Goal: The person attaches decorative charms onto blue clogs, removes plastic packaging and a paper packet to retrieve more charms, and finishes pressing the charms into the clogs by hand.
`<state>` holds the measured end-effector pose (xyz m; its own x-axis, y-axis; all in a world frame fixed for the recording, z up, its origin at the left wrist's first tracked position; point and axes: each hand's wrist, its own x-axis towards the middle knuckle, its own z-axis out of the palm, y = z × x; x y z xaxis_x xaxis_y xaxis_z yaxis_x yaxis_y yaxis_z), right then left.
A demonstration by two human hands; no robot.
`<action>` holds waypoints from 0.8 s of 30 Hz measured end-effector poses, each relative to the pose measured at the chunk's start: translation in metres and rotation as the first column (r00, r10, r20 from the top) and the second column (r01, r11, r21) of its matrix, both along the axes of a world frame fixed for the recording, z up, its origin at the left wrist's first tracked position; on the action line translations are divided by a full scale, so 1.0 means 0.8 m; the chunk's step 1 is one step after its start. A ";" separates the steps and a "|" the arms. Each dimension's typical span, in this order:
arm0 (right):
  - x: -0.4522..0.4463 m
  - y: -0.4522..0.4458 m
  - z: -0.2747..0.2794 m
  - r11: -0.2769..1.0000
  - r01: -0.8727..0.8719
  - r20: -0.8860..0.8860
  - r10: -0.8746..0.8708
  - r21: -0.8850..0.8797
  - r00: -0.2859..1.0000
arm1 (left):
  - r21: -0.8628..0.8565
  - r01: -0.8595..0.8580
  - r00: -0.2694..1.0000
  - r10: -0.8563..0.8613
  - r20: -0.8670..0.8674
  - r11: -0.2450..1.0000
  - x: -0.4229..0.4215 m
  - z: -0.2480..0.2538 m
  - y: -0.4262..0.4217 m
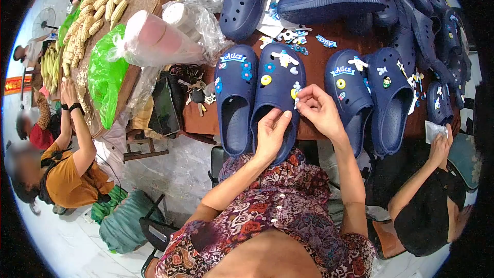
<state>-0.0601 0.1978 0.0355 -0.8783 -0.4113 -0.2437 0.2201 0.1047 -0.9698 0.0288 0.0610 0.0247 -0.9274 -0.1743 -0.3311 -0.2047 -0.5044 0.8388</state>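
Two navy clogs stand side by side in front of me. My left hand (274, 133) is closed on the right clog (278, 80) of this pair, its fingers reaching into the foot opening. At that clog's outer side, my right hand (319, 110) pinches a small white-and-yellow shoe charm (295, 91); whether it is seated in a hole is hidden by the fingers. Flower, ring and white character charms dot this clog. Its mate, the left clog (234, 103), carries an "ALICE" banner charm (234, 57) and blue flowers.
Another decorated clog pair (350, 85) stands to the right. Loose charms (293, 36) and more navy clogs (329, 2) lie behind. At left are a plastic-wrapped pink roll (159, 38), keys (198, 94), a green bag (105, 77) and corn cobs (85, 25). Co-workers sit on both sides.
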 end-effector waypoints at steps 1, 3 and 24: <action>0.000 0.001 0.001 1.000 -0.001 -0.001 0.001 0.000 1.000 | 0.000 -0.001 1.000 0.001 -0.001 1.000 -0.001 0.000 0.000; 0.003 0.001 0.004 0.999 -0.021 0.006 0.020 0.046 1.000 | 0.002 0.002 1.000 -0.002 0.011 1.000 0.000 0.000 -0.001; 0.020 -0.005 0.014 0.960 0.133 -0.581 0.036 0.246 0.813 | 0.047 -0.012 1.000 0.011 0.016 0.999 0.000 -0.002 0.000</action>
